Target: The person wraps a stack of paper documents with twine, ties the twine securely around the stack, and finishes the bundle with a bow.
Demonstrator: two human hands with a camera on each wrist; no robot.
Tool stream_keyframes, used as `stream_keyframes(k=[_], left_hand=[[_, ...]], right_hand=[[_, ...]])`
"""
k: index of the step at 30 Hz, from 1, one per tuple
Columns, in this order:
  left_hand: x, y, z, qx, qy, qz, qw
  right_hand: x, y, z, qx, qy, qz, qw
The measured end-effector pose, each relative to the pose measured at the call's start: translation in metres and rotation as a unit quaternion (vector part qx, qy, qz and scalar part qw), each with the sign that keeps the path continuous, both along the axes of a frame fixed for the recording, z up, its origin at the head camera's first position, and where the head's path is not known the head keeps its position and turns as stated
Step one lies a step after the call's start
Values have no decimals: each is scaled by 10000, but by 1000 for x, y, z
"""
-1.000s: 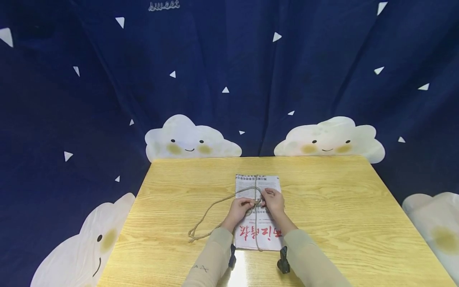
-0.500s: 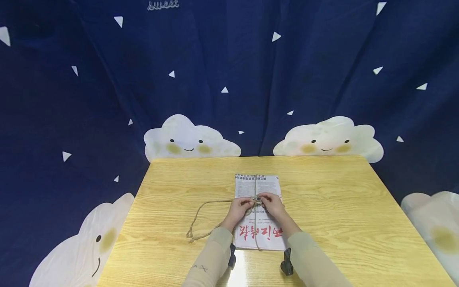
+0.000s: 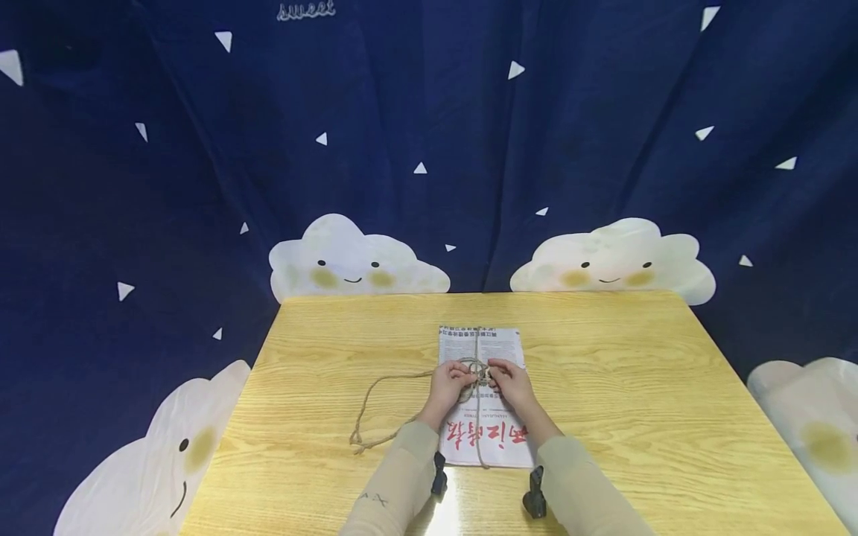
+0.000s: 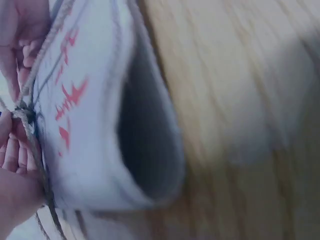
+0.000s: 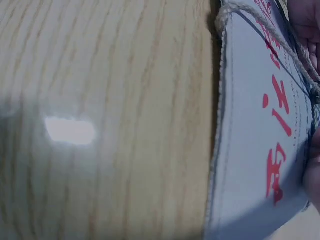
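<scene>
A folded newspaper bundle [image 3: 494,452] with large red characters lies on the table, bound lengthwise by brown twine [image 3: 478,426]. Around the middle of its top, my left hand [image 3: 445,388] pinches the twine at the left of the knot [image 4: 22,112]. From the right, my right hand [image 3: 515,384] pinches a strand close to the same knot, where a small loop stands up between both hands. A long slack length of twine trails left of the bundle onto the wood. In the right wrist view, the right hand [image 5: 312,175] is mostly cut off, its fingertips hidden.
The wooden table [image 3: 623,387] extends around the bundle on every side. A dark blue curtain [image 3: 402,112] with white triangles and smiling clouds hangs behind and beside it. Each sleeve has a black wrist strap [image 3: 534,493] under it.
My right hand has come down and slightly toward me from above the knot. The large raised loop of twine has been drawn in, and a smaller loop now shows between the hands.
</scene>
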State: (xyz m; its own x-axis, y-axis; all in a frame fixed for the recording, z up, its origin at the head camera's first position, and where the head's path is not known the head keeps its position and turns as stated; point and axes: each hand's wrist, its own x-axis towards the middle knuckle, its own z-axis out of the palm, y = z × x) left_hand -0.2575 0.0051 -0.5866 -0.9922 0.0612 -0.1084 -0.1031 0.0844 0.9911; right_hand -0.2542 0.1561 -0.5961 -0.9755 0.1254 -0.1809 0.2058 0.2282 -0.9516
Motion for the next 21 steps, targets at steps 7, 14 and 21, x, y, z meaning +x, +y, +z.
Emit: stream_keyframes(k=[7, 14, 21], left_hand=[[-1, 8, 1, -117, 11, 407, 9991], [0, 13, 2, -459, 340, 504, 9971], [1, 15, -2, -660, 514, 331, 9959]], right_hand=[[4, 6, -4, -1444, 146, -391, 9886], [8, 9, -4, -2403, 376, -445, 9689], [10, 10, -6, -1989, 394, -474, 9781]])
